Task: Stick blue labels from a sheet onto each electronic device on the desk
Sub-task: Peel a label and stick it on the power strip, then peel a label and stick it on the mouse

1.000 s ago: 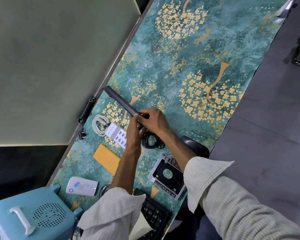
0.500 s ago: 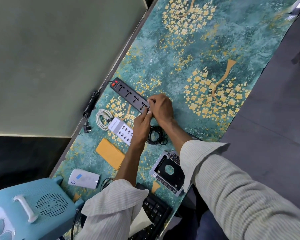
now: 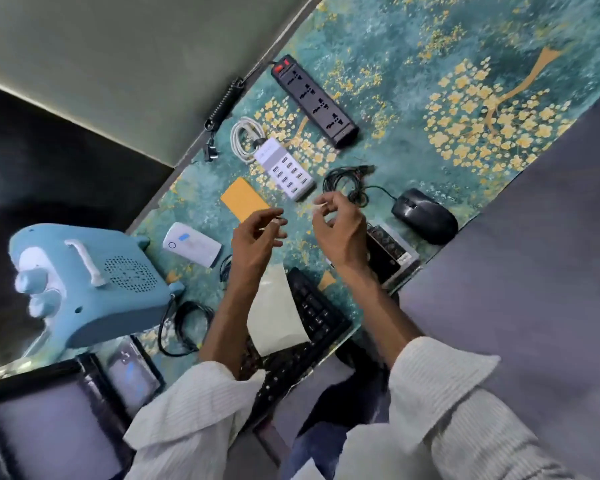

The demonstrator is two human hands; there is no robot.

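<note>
Two hands raised over tabletop (image 3: 413, 161): left hand (image 3: 257, 240) loosely curled, empty; right hand (image 3: 340, 233) pinching small pale scrap (image 3: 318, 203), blurred. Power strip (image 3: 314, 100) lies farther back.

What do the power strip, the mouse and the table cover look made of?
The power strip: probably hard matte black plastic, with moulded sockets and a red switch. The mouse: smooth black plastic, catching a soft highlight. The table cover: printed sheet, teal with gold flowers, maybe vinyl or cloth; the picture leaves that open.
</note>
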